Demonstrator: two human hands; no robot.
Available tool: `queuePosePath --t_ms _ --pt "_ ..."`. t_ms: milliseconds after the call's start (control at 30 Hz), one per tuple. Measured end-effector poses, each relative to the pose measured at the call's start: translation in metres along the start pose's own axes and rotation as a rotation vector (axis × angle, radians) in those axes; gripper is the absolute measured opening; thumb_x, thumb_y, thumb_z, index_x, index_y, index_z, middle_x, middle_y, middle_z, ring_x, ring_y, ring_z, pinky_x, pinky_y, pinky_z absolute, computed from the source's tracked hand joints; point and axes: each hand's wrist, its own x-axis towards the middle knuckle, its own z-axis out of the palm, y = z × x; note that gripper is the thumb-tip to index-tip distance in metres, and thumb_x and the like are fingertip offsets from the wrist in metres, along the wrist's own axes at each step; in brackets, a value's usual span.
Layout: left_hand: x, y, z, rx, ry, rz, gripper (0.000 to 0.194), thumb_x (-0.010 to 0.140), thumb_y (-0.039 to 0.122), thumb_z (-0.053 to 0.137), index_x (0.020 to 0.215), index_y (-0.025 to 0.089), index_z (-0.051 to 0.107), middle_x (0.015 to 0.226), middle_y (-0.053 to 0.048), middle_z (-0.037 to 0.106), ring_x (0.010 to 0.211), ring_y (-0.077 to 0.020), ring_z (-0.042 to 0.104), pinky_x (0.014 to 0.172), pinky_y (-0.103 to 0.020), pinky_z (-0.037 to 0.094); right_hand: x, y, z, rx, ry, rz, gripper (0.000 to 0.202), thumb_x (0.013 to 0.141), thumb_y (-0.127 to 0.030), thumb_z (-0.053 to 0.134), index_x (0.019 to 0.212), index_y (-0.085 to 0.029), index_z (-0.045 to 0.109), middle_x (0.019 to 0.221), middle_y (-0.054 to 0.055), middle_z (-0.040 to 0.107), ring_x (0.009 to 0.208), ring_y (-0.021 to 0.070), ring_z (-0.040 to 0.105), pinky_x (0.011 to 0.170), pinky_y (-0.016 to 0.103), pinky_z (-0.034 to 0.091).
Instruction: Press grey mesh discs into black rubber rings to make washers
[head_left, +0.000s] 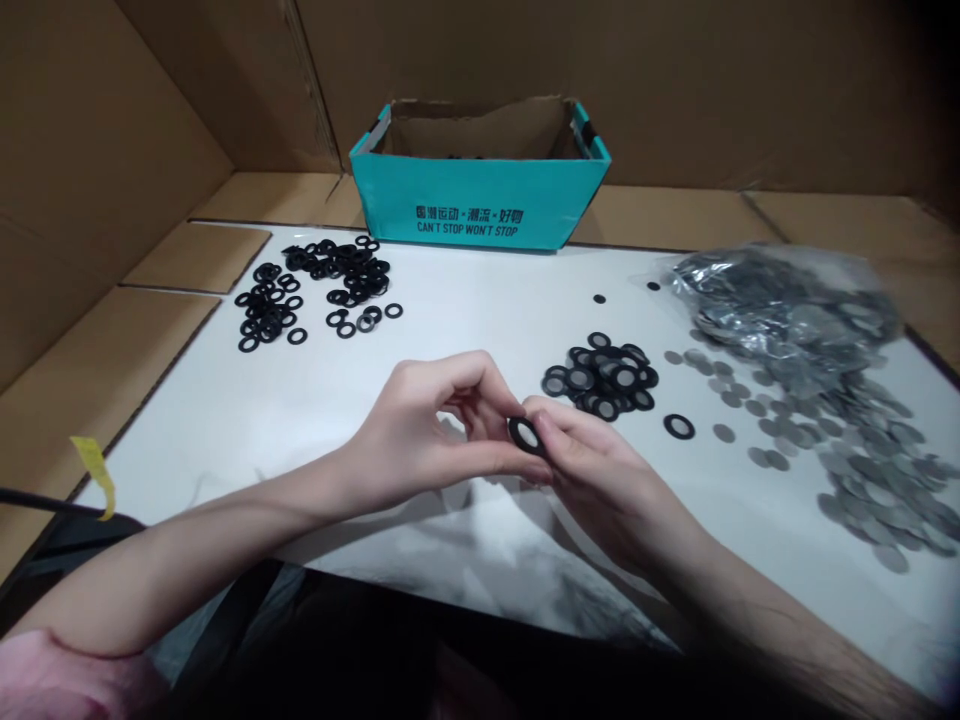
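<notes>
Black ring (514,434) sits pinched by both hands (427,420) (607,465); teal box (480,190) reads "CAN'T STOP WON'T STOP".

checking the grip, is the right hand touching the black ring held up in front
Touching: the head view shows the right hand's thumb lapping over the edge of the black ring, with no gap between.
</notes>
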Motion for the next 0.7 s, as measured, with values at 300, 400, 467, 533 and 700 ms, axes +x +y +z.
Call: queuePosePath --t_ms 300,400,467,533,700 --pt "0.001 0.000 -0.002 0.089 -0.030 0.041 0.022 0.074 0.021 0.079 0.077 0.011 0.059 0.064 0.000 0.064 0.058 -0.0081 0.059 0.058 -0.018 0.051 0.000 -0.004 -0.002 -0.011 0.029 0.001 0.039 0.087 -0.046 0.058 0.065 -0.018 0.044 0.064 -0.002 0.037 0.060 0.0101 0.032 0.056 0.025 0.027" --pt "0.002 0.001 -0.004 0.103 -0.067 0.008 0.023 0.074 0.022 0.080 0.078 0.011 0.060 0.066 0.000 0.065 0.059 -0.0088 0.060 0.058 -0.018 0.051 0.000 -0.008 -0.002 -0.142 0.016 -0.025 0.038 0.090 -0.047 0.050 0.066 -0.019 0.044 0.063 -0.003 0.036 0.058 0.0104 0.032 0.055 0.025 0.028" --pt "0.004 0.002 -0.011 0.145 -0.121 -0.034 0.028 0.072 0.024 0.081 0.090 0.011 0.063 0.073 -0.002 0.068 0.063 -0.0108 0.063 0.062 -0.021 0.053 -0.002 -0.013 -0.010 -0.432 0.028 -0.087 0.035 0.093 -0.043 0.046 0.068 -0.019 0.047 0.063 -0.002 0.040 0.058 0.0114 0.037 0.055 0.026 0.030" --pt "0.007 0.003 -0.025 0.233 -0.139 -0.063 0.040 0.072 0.026 0.081 0.105 0.011 0.063 0.081 -0.004 0.070 0.064 -0.0122 0.065 0.063 -0.023 0.053 -0.005 -0.021 -0.025 -0.819 0.085 -0.181 0.028 0.092 -0.036 0.046 0.070 -0.019 0.051 0.064 0.000 0.048 0.060 0.0131 0.044 0.056 0.027 0.033" --pt "0.013 -0.002 -0.084 0.616 0.057 -0.049 0.034 0.081 0.035 0.070 0.108 0.013 0.066 0.075 -0.003 0.069 0.065 -0.0135 0.063 0.067 -0.024 0.050 -0.012 -0.034 -0.074 -1.318 0.311 -0.308 0.027 0.090 -0.035 0.045 0.068 -0.020 0.051 0.059 0.001 0.052 0.053 0.0140 0.048 0.052 0.028 0.031"
